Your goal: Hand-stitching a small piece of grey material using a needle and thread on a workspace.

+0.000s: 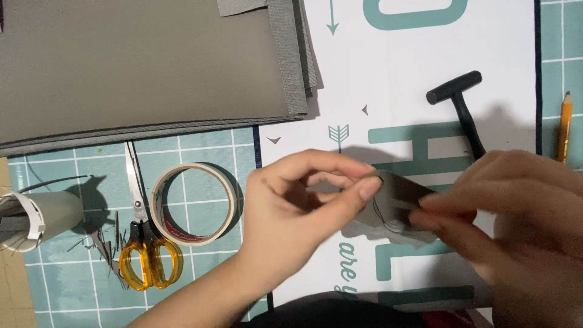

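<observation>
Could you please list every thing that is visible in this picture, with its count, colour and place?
grey card piece: one, grey with pencil lines, held between both hands
grey sheets: a stack, grey, top left
tape roll: one, cream, left of centre
scissors: one pair, orange handles, beside the tape roll
grey tube: one, grey, left edge
T-handle tool: one, black, upper right
pencil: one, yellow, right edge
cutting mat: one, teal with a white grid, underneath
white poster: one, white with teal print, centre
left hand: pinching the card piece
right hand: holding the card piece
</observation>
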